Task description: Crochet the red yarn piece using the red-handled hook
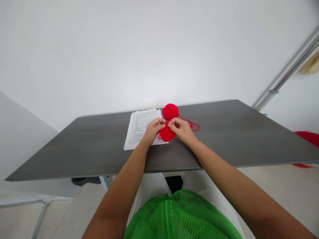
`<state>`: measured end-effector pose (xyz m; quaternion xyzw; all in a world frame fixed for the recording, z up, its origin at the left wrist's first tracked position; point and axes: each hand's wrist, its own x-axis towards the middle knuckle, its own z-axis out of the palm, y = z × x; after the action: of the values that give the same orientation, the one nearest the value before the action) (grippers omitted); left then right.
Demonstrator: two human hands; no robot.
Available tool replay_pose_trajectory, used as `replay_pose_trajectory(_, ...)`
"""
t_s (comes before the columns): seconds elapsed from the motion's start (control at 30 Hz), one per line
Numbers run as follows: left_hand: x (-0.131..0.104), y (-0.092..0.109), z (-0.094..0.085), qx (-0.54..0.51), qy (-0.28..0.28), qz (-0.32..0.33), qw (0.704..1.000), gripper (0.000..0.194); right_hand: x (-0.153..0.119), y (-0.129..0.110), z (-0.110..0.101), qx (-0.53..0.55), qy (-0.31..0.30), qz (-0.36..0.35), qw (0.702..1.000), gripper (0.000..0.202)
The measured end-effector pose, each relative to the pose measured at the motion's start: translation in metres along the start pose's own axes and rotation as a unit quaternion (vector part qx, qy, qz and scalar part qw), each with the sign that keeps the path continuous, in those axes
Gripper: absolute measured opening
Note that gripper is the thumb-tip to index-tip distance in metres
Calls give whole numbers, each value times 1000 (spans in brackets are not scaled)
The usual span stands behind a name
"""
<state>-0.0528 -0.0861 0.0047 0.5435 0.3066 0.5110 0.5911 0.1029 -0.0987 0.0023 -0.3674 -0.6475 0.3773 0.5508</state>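
Note:
A flat red knitted piece [167, 133] is pinched at its top edge between my two hands, above the dark table. My left hand [155, 128] has thumb and fingers closed on its left side. On the right side, my right hand [181, 128] grips it the same way, close to the left one. Behind them a ball of red yarn [170, 111] rests on the table, and a loose strand [196, 125] loops out to the right. Printed white sheets [139, 127] lie under and left of my left hand.
The dark grey table [236, 132] stands against a white wall. A metal pole [286, 76] slants at the right, with a red object [307, 136] beyond the table's right edge. A black item [86, 181] shows below the front left edge.

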Motion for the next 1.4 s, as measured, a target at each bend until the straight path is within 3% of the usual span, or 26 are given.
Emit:
replay_pose_trajectory(0.33, -1, 2, 0, -32, 21, 12, 999, 18, -1, 1, 0, -13, 8, -14, 1000, 13)
replay_pose_trajectory(0.53, 2, -3, -2, 26, 1, 39, 999, 21, -3, -6, 0, -98, 3, -61, 993, 11)
replay_pose_trajectory(0.83, 1, -2, 0, -13, 38, 31, 999, 26, -4, -7, 0, -134, 25, -100, 986, 8)
replay_pose_trajectory(1.4, -6, 11, 2, -69, -13, 55, 996, 27, -10, -14, 0, -230, 53, -308, 922, 11)
